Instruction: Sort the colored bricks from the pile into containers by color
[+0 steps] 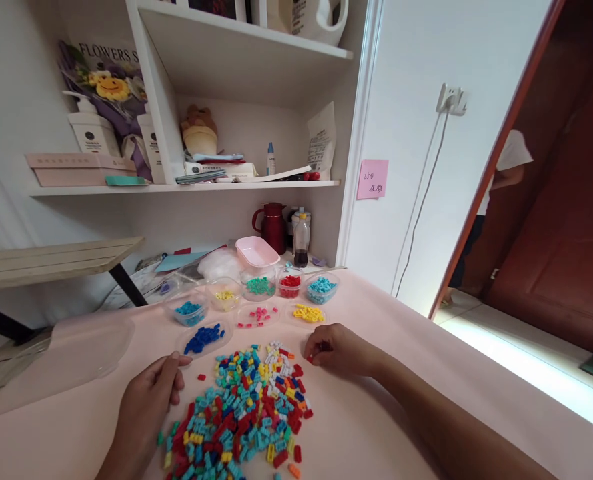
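Observation:
A loose pile of small toy building bricks (246, 407) in mixed colours spreads over the pink tabletop. My right hand (333, 350) is closed at the pile's upper right edge, with a small red brick (310, 359) showing at its fingertips. On the left of the pile rests my left hand (151, 387), thumb and fingers curled together; anything inside them is hidden. A single red brick (201, 377) lies between that hand and the pile. Just beyond my left hand, a clear tray holds dark blue bricks (204, 338).
Clear tubs hold yellow (308, 313), pink (259, 316), red (290, 286), green (259, 285) and light blue bricks (321, 285). Behind them stand a pink basin (257, 252), a red jug (273, 227) and a bottle (301, 240). A person (501, 173) is in the doorway.

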{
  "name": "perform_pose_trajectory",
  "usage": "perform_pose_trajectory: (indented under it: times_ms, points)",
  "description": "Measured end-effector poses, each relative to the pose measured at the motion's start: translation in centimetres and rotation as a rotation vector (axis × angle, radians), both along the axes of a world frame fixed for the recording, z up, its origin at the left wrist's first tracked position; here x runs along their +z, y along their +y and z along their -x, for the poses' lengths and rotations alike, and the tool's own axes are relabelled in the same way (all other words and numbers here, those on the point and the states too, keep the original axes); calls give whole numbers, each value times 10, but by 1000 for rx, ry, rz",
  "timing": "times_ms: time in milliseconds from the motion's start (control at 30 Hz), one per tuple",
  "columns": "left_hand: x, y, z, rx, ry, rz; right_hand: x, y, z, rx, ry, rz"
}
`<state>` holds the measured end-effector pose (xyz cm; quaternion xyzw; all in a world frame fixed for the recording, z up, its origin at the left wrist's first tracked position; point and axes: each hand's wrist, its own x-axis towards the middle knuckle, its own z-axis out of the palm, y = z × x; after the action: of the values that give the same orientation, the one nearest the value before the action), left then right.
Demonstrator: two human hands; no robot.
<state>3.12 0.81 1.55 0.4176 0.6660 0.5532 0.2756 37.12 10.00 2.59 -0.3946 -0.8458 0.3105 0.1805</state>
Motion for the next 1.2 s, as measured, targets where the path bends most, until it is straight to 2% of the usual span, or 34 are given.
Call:
perform_pose_trajectory:
  times_ms: [133, 333, 433, 633, 833, 933, 1067, 1100, 1200]
  points:
    - [-1, 2, 1, 2, -21, 14, 8, 19, -5, -101, 114, 49]
    - [0, 2, 2, 7, -38, 11, 43, 76, -22, -430, 242, -128]
    - [-3, 2, 2, 4, -50, 7, 47, 93, -26, -541, 285, -172]
    - [-7, 4, 3, -11, -58, 6, 42, 108, -6, -582, 336, -212]
    - [-9, 5, 5, 7, -100, -16, 51, 129, 27, -589, 386, -232]
    - [-7, 4, 4, 6, -107, -30, 51, 122, 31, -556, 420, -183]
    - [-3, 1, 1, -2, -98, -42, 45, 86, 23, -462, 454, -65]
    - [-2, 1, 0, -5, -94, -46, 43, 73, 20, -412, 451, -8]
    - [-3, 1, 0, -16, -84, -42, 36, 33, 15, -138, 360, 271]
